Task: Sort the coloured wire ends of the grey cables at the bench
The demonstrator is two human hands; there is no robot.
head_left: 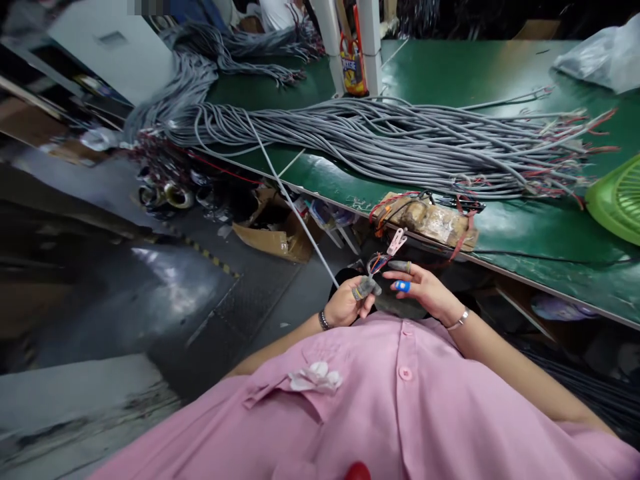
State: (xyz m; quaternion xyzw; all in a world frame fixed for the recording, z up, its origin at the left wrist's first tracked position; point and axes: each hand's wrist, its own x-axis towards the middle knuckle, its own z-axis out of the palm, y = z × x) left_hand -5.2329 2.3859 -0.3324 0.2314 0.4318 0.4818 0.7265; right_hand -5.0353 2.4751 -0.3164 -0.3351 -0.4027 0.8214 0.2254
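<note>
My left hand (pixel 347 303) is closed in a pinch on the end of a grey cable (pixel 290 200), which runs up and left to the bench. Grey covers sit on its fingertips. Thin coloured wires (pixel 376 264) fan out of the cable end between the two hands. My right hand (pixel 425 288) is beside it, fingers pinched at those wires, with a blue cover on one fingertip and a grey one on another. A pink clip (pixel 397 241) sticks up just above the hands, beside a taped wooden block (pixel 430 220) on the bench edge.
A big bundle of grey cables (pixel 400 143) with stripped red ends lies across the green bench (pixel 525 233). A green plastic basket (pixel 617 197) is at the right, a clear bag (pixel 600 57) at the far right. Cardboard scraps (pixel 273 233) and tape rolls (pixel 173 195) lie on the floor.
</note>
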